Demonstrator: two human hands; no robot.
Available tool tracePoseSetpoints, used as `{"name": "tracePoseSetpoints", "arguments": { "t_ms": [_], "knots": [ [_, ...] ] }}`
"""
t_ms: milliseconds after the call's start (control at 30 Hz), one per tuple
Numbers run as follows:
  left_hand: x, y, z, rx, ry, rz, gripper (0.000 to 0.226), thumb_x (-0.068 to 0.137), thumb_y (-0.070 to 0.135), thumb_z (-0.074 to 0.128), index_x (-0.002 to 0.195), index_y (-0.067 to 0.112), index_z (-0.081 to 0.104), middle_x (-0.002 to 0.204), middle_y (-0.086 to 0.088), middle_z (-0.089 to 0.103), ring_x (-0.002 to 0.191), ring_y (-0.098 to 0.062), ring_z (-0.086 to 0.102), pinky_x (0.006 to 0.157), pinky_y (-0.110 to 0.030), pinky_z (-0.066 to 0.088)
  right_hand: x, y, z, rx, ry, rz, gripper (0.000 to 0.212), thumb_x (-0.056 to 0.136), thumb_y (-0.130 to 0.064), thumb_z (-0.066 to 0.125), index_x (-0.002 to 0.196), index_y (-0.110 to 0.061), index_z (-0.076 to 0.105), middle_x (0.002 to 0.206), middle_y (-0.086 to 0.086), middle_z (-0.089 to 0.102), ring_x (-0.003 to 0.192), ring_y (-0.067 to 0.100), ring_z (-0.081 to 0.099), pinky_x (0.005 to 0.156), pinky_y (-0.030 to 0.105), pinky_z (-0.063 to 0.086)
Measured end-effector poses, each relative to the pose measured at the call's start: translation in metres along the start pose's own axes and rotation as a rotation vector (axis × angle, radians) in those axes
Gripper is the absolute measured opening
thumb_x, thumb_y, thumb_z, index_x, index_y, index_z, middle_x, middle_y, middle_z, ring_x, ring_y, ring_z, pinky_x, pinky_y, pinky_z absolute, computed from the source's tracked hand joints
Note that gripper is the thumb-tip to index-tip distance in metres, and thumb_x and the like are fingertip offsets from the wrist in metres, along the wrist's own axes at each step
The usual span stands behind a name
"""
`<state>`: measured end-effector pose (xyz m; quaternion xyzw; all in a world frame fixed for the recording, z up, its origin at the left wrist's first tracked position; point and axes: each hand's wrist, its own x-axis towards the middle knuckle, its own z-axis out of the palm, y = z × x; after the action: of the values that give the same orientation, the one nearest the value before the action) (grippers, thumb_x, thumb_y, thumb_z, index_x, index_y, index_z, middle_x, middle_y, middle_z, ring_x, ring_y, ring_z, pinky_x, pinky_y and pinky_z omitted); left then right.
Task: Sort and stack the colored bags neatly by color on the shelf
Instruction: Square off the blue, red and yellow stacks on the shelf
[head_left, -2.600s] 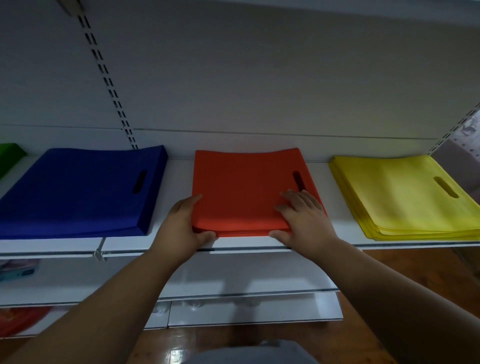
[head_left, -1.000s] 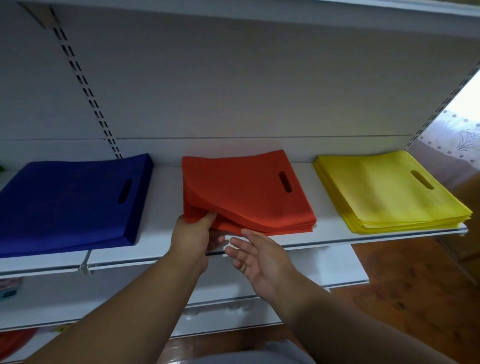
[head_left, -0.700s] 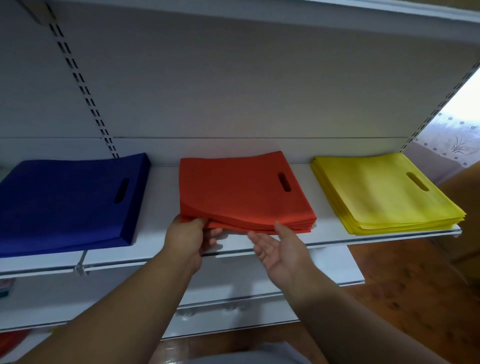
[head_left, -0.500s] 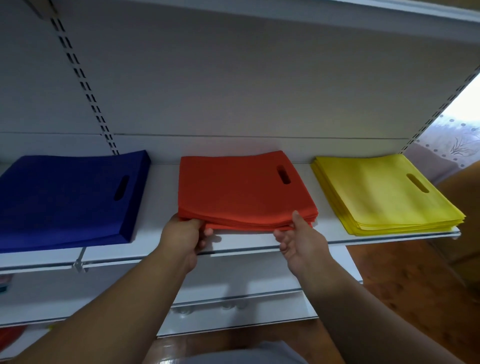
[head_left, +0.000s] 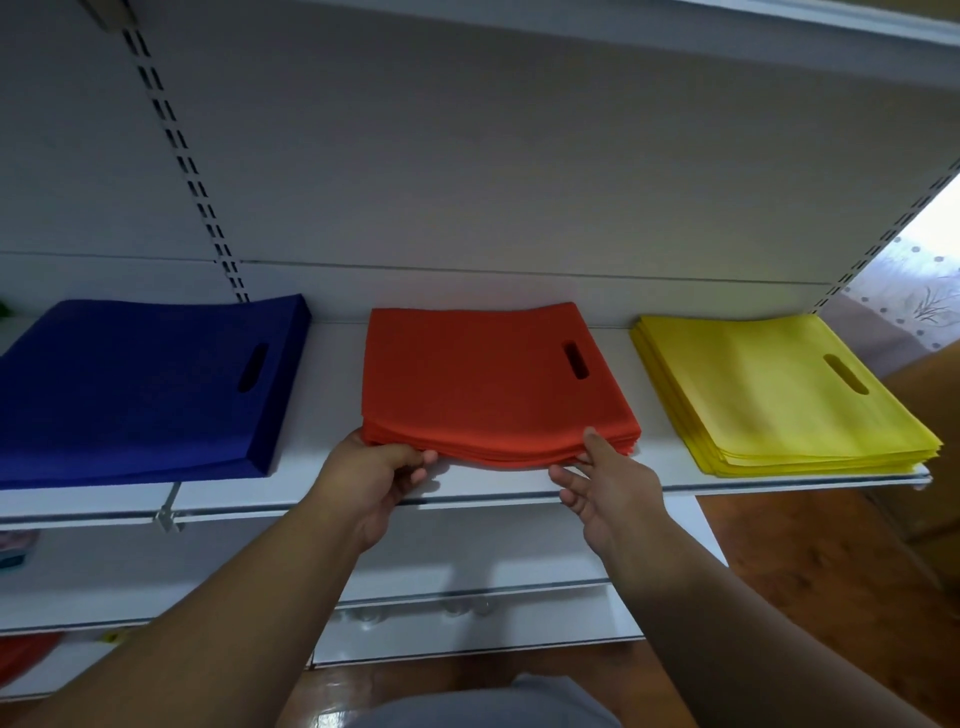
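Three bag stacks lay side by side on the shelf (head_left: 332, 488), apart from one another: left stack (head_left: 140, 389), middle stack (head_left: 488, 379), right stack (head_left: 769, 395). The left hand (head_left: 363, 478) met the middle stack's near left corner; the right hand (head_left: 608, 488) met its near right edge. Lower shelves (head_left: 467, 566) lay beneath.

Three bag stacks are sitting on the shelf (head_left: 332, 483) (one blue (head_left: 140, 384), one red (head_left: 493, 384), one yellow (head_left: 779, 395)); two hands are showing.
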<state>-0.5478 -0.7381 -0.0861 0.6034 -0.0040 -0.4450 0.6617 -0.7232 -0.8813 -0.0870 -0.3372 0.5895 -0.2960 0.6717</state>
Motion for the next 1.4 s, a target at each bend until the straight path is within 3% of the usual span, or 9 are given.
{"name": "tracePoseSetpoints", "arguments": {
  "t_ms": [133,233,367,467,567,700,1067,1233,1400],
  "knots": [
    [0.003,-0.006,-0.015,0.255,0.059,0.155,0.056,0.077,-0.005,0.075,0.126,0.010,0.052,0.109,-0.013,0.070,0.092,-0.026,0.071,0.069,-0.032,0.058,0.003,-0.006,-0.003,-0.010,0.015,-0.017,0.037,0.091,-0.030,0.069,0.116,-0.006,0.057,0.096,0.017,0.070,0.073,0.026,0.073,0.052,0.031,0.053],
    [0.001,0.000,-0.022,0.637,0.119,0.340,0.082,0.076,0.009,0.080,0.143,0.028,0.037,0.112,0.007,0.064,0.098,-0.015,0.063,0.083,-0.032,0.054,0.005,-0.011,-0.012,-0.125,0.010,-0.136,0.062,0.082,-0.020,0.079,0.133,-0.010,0.045,0.095,0.017,0.069,0.067,0.028,0.070,0.055,0.035,0.057],
    [0.001,0.003,-0.023,0.795,0.080,0.440,0.071,0.078,0.011,0.076,0.138,0.031,0.043,0.098,0.022,0.061,0.090,-0.006,0.061,0.069,-0.020,0.045,0.010,-0.016,-0.025,-0.485,-0.153,-0.286,0.045,0.073,-0.009,0.079,0.112,-0.001,0.058,0.074,0.014,0.067,0.054,0.022,0.061,0.050,0.029,0.049],
    [0.001,0.003,-0.021,0.848,0.084,0.496,0.075,0.078,0.012,0.076,0.140,0.033,0.040,0.097,0.025,0.060,0.087,-0.001,0.059,0.069,-0.016,0.044,0.010,-0.015,-0.024,-0.602,-0.067,-0.409,0.054,0.064,-0.013,0.080,0.111,-0.022,0.053,0.080,0.009,0.069,0.061,0.021,0.067,0.051,0.029,0.053],
    [0.004,-0.001,-0.015,0.580,0.123,0.388,0.081,0.075,0.012,0.079,0.143,0.028,0.039,0.111,0.010,0.067,0.096,-0.009,0.065,0.086,-0.028,0.052,0.003,-0.007,-0.011,-0.201,-0.055,-0.308,0.047,0.074,0.004,0.076,0.106,-0.021,0.052,0.080,0.017,0.066,0.060,0.024,0.065,0.054,0.031,0.055],
    [0.001,-0.012,0.012,-0.019,-0.001,0.093,0.039,0.085,-0.013,0.062,0.121,0.002,0.059,0.110,-0.021,0.070,0.096,-0.037,0.070,0.083,-0.042,0.059,-0.011,0.002,0.005,0.069,-0.155,-0.031,0.021,0.089,0.001,0.065,0.108,-0.007,0.059,0.082,0.015,0.069,0.067,0.022,0.070,0.053,0.027,0.054],
    [0.002,-0.019,0.043,0.078,0.000,0.108,0.034,0.083,-0.015,0.064,0.109,0.005,0.054,0.095,-0.021,0.071,0.083,-0.039,0.072,0.076,-0.048,0.060,-0.012,0.008,0.008,-0.177,-0.231,-0.045,0.018,0.090,-0.012,0.069,0.103,-0.002,0.061,0.082,0.012,0.067,0.063,0.021,0.068,0.053,0.029,0.052],
    [0.003,-0.021,0.046,0.103,0.019,0.143,0.037,0.080,-0.017,0.061,0.110,0.004,0.054,0.090,-0.024,0.070,0.073,-0.034,0.071,0.073,-0.051,0.060,-0.017,0.006,0.010,-0.151,-0.253,0.096,0.018,0.096,-0.019,0.061,0.097,-0.001,0.062,0.070,0.011,0.067,0.053,0.020,0.064,0.046,0.025,0.048],
    [0.003,-0.021,0.045,0.083,0.007,0.146,0.040,0.080,-0.017,0.061,0.109,0.009,0.052,0.096,-0.024,0.070,0.083,-0.038,0.072,0.075,-0.053,0.060,-0.027,0.007,0.016,-0.068,-0.310,0.238,0.025,0.098,-0.022,0.055,0.099,0.001,0.064,0.068,0.011,0.068,0.050,0.018,0.061,0.044,0.022,0.043]
  ]
}}
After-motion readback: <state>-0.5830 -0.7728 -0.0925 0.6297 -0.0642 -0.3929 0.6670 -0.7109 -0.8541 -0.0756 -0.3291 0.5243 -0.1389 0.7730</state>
